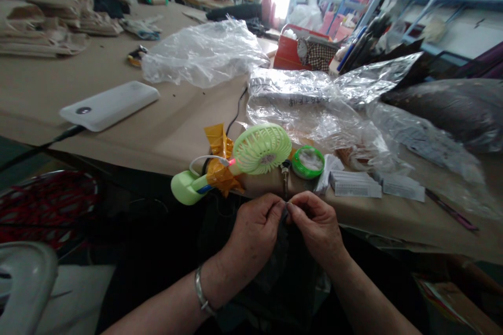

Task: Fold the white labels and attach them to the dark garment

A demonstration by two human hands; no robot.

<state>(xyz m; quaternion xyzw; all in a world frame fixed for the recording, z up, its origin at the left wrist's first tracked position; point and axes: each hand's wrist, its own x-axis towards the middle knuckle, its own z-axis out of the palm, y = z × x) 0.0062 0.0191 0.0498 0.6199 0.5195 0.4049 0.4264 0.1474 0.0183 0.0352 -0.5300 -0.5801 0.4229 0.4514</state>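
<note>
My left hand (pixel 253 230) and my right hand (pixel 316 225) meet just below the table edge, fingertips pinching a small dark piece of cloth (pixel 284 214). The cloth runs down into a dark fabric mass (pixel 275 282) on my lap. Its exact shape is hidden by my fingers. A small pair of black-handled metal snips (pixel 285 175) stands at the table edge just above my fingertips. A metal bangle (pixel 201 290) circles my left wrist.
A green handheld fan (pixel 261 149) with amber tape and a green tape roll (pixel 308 162) sit near the edge. Paper labels (pixel 356 184), crumpled plastic bags (pixel 306 104), a white power bank (pixel 109 105) and stacked cloth (pixel 39 26) cover the brown-papered table (pixel 168 138).
</note>
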